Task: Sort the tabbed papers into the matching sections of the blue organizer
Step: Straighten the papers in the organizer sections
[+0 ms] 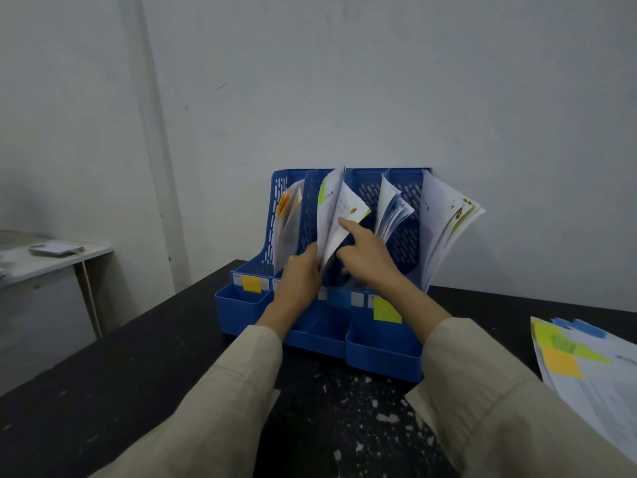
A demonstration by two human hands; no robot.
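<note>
White tabbed papers (339, 215) curling in blue organizer (382, 353), left grip (300, 281) pinching them, right (370, 257) pointing.

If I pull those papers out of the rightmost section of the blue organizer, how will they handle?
Probably floppy: the rightmost papers already curl and fan outward over the blue organizer's side. Likely light, being thin loose sheets. They may splay or slide apart unless gripped together, since their edges are spread.

Both hands in the second section of the blue organizer (382, 353) on the black table (144, 367): left hand (299, 278) gripping the papers (332, 232), right hand (367, 255) pointing a finger at a bent sheet.
</note>
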